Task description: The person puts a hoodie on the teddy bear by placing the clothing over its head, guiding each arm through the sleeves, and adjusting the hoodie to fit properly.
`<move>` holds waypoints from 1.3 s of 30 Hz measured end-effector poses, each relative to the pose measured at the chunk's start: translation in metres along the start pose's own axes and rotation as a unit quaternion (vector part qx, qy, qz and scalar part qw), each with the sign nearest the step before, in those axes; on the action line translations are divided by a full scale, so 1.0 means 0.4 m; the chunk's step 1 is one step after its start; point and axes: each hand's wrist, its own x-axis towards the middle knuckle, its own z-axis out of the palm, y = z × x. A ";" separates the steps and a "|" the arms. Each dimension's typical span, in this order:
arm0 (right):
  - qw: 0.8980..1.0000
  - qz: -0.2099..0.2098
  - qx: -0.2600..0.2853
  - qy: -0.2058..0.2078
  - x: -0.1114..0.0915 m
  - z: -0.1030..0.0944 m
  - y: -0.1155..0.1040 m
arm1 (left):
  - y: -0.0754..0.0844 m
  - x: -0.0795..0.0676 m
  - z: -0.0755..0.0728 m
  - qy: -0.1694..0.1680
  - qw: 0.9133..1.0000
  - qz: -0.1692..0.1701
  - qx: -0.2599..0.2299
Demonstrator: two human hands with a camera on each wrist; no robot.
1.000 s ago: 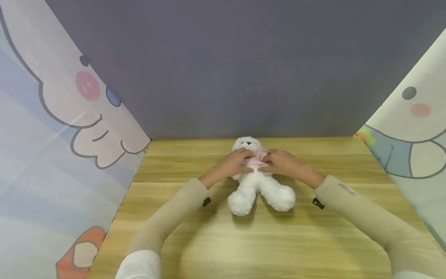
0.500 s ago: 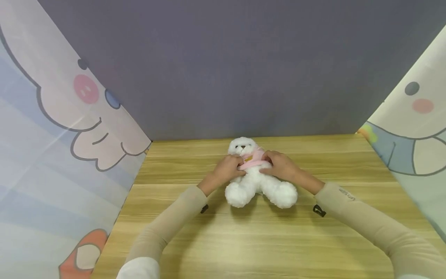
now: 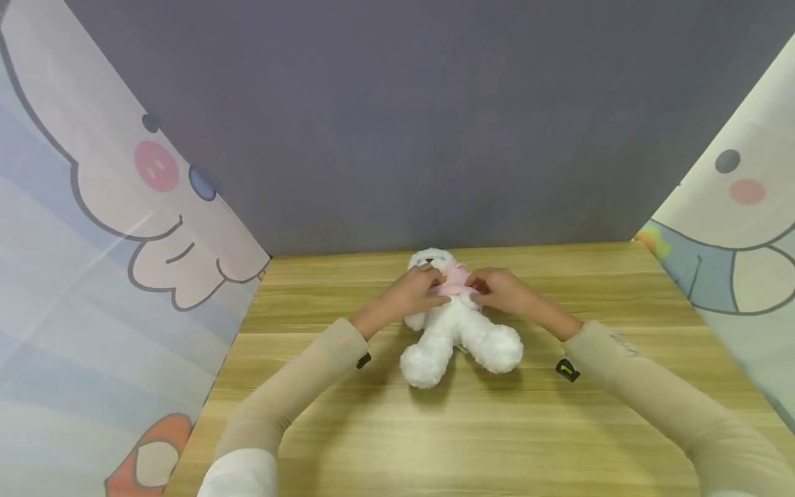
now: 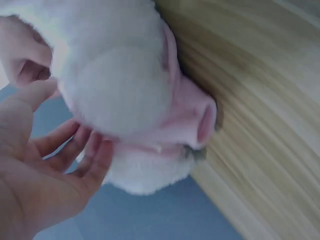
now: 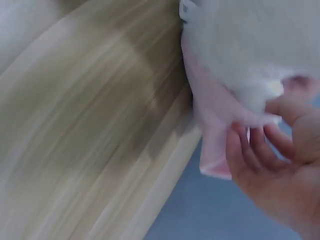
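A grey panel (image 3: pixel 404 138) stands beyond the hands, with cartoon-printed walls (image 3: pixel 68 290) to either side, and a wood-grained worktop (image 3: pixel 466 428) is spread beneath them. Between the two hands a white plush toy (image 3: pixel 455 322) is laid face up, its head beyond the left hand and partly hidden by it, its legs pointed back toward the person. A pink garment (image 3: pixel 456 278) is worn on its upper body. By the left hand (image 3: pixel 413 291), fingers bent, the near edge of the garment appears to be pinched on one side; by the right hand (image 3: pixel 503 290) the hem is gripped on the opposite side, fingertips curled under the cloth. The step in hand is judged to be the working of the garment along the toy's body, though its direction cannot be told. For the next move, an even pull from both hands seems called for, with the soft body kept steady.
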 end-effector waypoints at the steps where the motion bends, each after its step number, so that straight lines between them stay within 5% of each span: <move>1: 1.000 0.008 -0.007 0.008 0.003 0.006 -0.005 | 0.006 0.009 0.007 0.005 1.000 0.000 -0.001; 7: 0.997 0.014 -0.057 0.054 0.012 0.034 -0.007 | 0.040 0.059 0.035 -0.005 0.993 0.007 0.117; 15: 0.998 -0.009 -0.001 0.062 -0.001 0.006 0.000 | 0.068 0.098 0.047 -0.025 0.971 -0.034 0.235; 25: 0.997 0.015 0.033 0.075 -0.012 0.020 -0.033 | 0.061 0.131 0.063 -0.017 0.967 -0.032 0.252; 35: 0.985 0.086 0.075 0.133 -0.063 -0.007 0.020 | 0.046 0.116 0.056 -0.010 0.969 -0.029 0.244; 39: 0.988 0.106 0.050 0.101 -0.066 -0.018 0.039 | 0.048 0.118 0.072 0.006 0.965 -0.029 0.260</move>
